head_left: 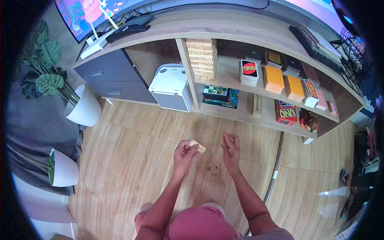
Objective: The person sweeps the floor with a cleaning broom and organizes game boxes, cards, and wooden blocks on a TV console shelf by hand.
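Observation:
In the head view, my left hand point(185, 154) pinches a small, flat, pale wood-coloured block point(198, 146) between thumb and fingers. Dark marks show near the block's right end. To its right, my right hand point(231, 150) is held up with the fingers drawn together; whether something tiny sits between the fingertips I cannot make out. Both hands are above the floor, apart from each other. Below and between them, several small dark pieces point(213, 169) lie scattered on the wood-look floor point(132, 160).
Ahead stands a low wooden cabinet point(256, 34) holding a stack of wooden blocks point(201, 60), card decks point(274, 78), a red UNO tin point(285, 113) and a Scrabble box point(228, 99). A white speaker-like box point(172, 86) fills one bay. A cable point(277, 160) runs at right; potted plants point(83, 106) stand left.

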Action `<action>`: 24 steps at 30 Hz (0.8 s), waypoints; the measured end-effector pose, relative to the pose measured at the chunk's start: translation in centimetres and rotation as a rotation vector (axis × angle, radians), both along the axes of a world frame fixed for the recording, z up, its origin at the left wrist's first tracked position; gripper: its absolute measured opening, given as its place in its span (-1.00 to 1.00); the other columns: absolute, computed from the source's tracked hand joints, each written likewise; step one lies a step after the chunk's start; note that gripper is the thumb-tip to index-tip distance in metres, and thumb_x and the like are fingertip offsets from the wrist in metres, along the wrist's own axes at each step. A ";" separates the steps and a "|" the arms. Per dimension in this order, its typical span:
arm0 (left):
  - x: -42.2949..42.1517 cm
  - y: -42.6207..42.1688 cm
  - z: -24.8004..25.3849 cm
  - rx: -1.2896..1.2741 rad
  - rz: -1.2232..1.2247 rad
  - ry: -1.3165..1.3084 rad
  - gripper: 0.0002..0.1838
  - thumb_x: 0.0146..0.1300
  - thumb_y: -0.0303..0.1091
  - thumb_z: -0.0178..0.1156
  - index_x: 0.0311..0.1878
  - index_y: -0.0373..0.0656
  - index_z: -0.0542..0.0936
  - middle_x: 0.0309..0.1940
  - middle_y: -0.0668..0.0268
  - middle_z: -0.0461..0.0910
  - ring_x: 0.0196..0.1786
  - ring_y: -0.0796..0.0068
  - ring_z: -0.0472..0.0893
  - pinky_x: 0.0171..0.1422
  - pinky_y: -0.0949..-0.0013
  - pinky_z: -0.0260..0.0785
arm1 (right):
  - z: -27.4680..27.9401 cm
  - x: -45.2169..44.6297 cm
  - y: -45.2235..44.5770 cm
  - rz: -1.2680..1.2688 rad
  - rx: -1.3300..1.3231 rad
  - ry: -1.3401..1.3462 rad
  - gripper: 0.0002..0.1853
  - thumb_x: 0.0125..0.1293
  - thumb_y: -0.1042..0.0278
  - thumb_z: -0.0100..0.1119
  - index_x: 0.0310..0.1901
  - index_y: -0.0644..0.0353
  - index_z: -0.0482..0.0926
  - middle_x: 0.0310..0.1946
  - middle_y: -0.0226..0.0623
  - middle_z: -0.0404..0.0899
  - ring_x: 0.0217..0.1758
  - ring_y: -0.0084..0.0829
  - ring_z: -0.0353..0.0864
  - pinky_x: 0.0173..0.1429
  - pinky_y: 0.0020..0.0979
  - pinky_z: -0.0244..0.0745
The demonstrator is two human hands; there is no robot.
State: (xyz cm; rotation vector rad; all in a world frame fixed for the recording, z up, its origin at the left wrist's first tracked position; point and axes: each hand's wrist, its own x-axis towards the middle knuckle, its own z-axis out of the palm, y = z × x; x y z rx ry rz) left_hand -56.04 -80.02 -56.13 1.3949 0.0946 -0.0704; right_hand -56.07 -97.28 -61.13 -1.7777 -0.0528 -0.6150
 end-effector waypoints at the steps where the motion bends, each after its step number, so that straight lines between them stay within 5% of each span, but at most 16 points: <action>1: 0.1 -0.7 0.7 0.004 -0.006 0.002 -0.74 0.18 -0.49 0.13 -0.06 -0.22 0.37 -0.38 0.29 0.54 -0.33 0.54 0.57 -0.20 0.41 0.52 | 4.3 -0.2 0.8 0.078 0.027 -0.020 -0.57 0.17 0.67 -0.01 0.10 0.12 0.43 -0.12 -0.19 0.37 -0.18 -0.24 0.49 -0.11 -0.37 0.43; 6: 0.9 -4.1 7.1 -0.266 -0.066 -0.032 -0.77 0.25 -0.46 0.07 -0.03 -0.23 0.37 -0.33 0.27 0.55 -0.30 0.53 0.57 -0.28 0.46 0.48 | 11.0 1.2 1.5 0.239 -0.112 -0.137 -0.53 0.12 0.70 -0.04 0.10 0.16 0.41 0.00 -0.18 0.35 0.00 -0.22 0.46 0.02 -0.39 0.39; 10: 1.5 -3.7 7.7 -0.515 -0.095 0.066 -0.76 0.29 -0.37 0.06 -0.02 -0.24 0.40 -0.30 0.26 0.54 -0.31 0.51 0.58 -0.33 0.47 0.47 | 12.5 1.1 0.8 0.382 -0.163 -0.087 -0.54 0.07 0.69 -0.04 0.08 0.20 0.38 0.00 -0.17 0.36 0.08 -0.22 0.40 0.10 -0.38 0.36; 13: 1.3 -4.3 7.6 -0.342 -0.078 0.001 -0.76 0.28 -0.35 0.06 -0.05 -0.26 0.42 -0.28 0.23 0.55 -0.28 0.46 0.59 -0.27 0.45 0.49 | 13.3 1.2 -1.0 0.428 -0.280 -0.155 -0.52 0.07 0.67 -0.03 0.08 0.15 0.38 0.02 -0.17 0.36 0.07 -0.22 0.39 0.10 -0.28 0.36; 16: 1.6 -5.1 8.4 -0.301 -0.052 -0.064 -0.77 0.27 -0.39 0.07 -0.08 -0.31 0.43 -0.26 0.21 0.56 -0.25 0.41 0.61 -0.19 0.40 0.52 | 14.8 1.1 -3.1 0.360 -0.459 -0.177 -0.54 0.08 0.59 0.03 0.06 0.05 0.44 -0.06 -0.17 0.45 -0.02 -0.20 0.46 0.05 -0.22 0.37; 19: 2.0 -5.7 9.7 -0.340 -0.045 -0.010 -0.82 0.24 -0.45 0.09 -0.15 -0.36 0.44 -0.29 0.18 0.55 -0.26 0.38 0.60 -0.10 0.30 0.54 | 17.0 2.2 -5.3 0.448 -0.463 0.078 -0.64 0.08 0.52 0.11 -0.03 0.06 0.55 -0.26 -0.23 0.57 -0.21 -0.30 0.55 -0.03 -0.37 0.40; 21: 2.3 -5.7 10.6 -0.344 0.009 -0.004 -0.85 0.22 -0.47 0.10 -0.20 -0.37 0.45 -0.30 0.17 0.55 -0.23 0.36 0.61 -0.10 0.30 0.55 | 19.0 3.1 -7.2 0.530 -0.478 0.035 -0.75 0.06 0.42 0.13 -0.18 -0.02 0.63 -0.44 -0.12 0.57 -0.30 -0.16 0.56 -0.06 -0.16 0.40; 24: 3.1 -3.6 10.0 -0.242 0.092 -0.026 -0.88 0.18 -0.52 0.12 -0.25 -0.37 0.48 -0.30 0.15 0.56 -0.21 0.30 0.61 -0.06 0.29 0.53 | 22.5 7.2 -10.2 0.156 -0.681 -0.018 -0.85 0.09 0.36 0.11 -0.33 0.12 0.64 -0.52 -0.04 0.55 -0.40 -0.16 0.59 -0.25 -0.19 0.46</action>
